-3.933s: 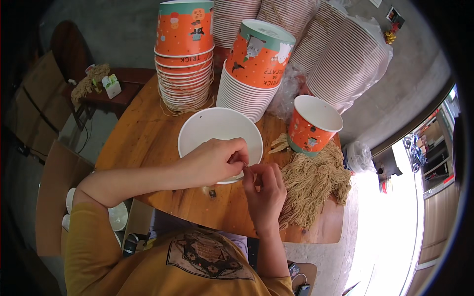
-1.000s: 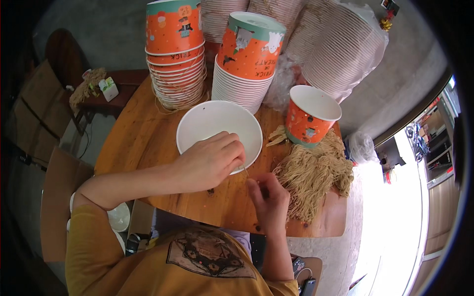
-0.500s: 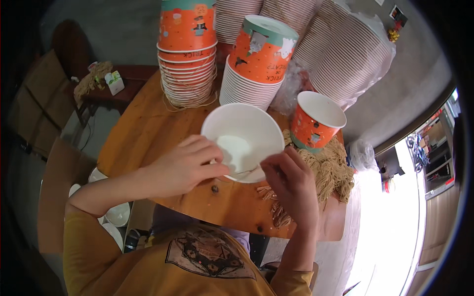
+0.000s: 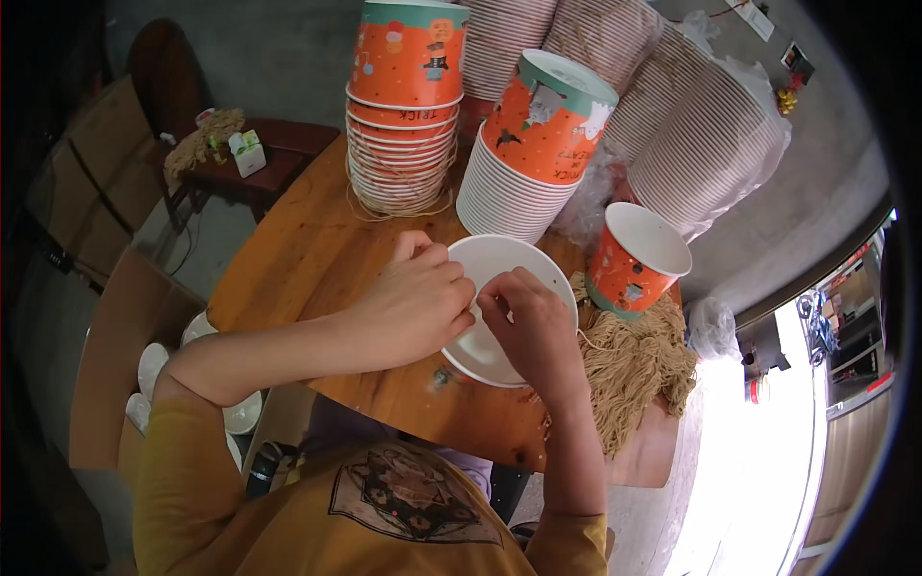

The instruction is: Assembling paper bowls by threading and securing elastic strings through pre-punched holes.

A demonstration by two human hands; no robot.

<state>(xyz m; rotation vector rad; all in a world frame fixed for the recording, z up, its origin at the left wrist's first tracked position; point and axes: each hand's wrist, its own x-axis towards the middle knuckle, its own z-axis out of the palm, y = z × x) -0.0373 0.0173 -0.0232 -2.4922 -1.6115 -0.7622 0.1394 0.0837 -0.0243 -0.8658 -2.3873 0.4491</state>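
Observation:
A paper bucket (image 4: 519,257), white inside, stands mouth up at the table's near side. Over its mouth, my left hand (image 4: 413,300) is closed, fingers bent in a pinch. My right hand (image 4: 530,328) faces it close by, thumb and fingertips pressed together. Whatever the fingertips pinch is too small to make out. A pale cord (image 4: 583,338) shows outside the bucket, right of its rim. On the table's right lies a heap of tan cords (image 4: 634,370), with an orange bucket (image 4: 642,259) standing at its far edge.
Upside-down orange buckets stand in two stacks, a left stack (image 4: 403,144) with cords hanging round it and a middle stack (image 4: 523,182). Plastic-wrapped stacks (image 4: 706,144) rise behind. A cardboard box (image 4: 125,365) at lower left holds several white buckets. A chair (image 4: 288,144) bears more cords.
Both hands have left the bucket's rim and come together over its mouth, fingers pinched. The view has shifted, so the table and stacks appear further right and lower.

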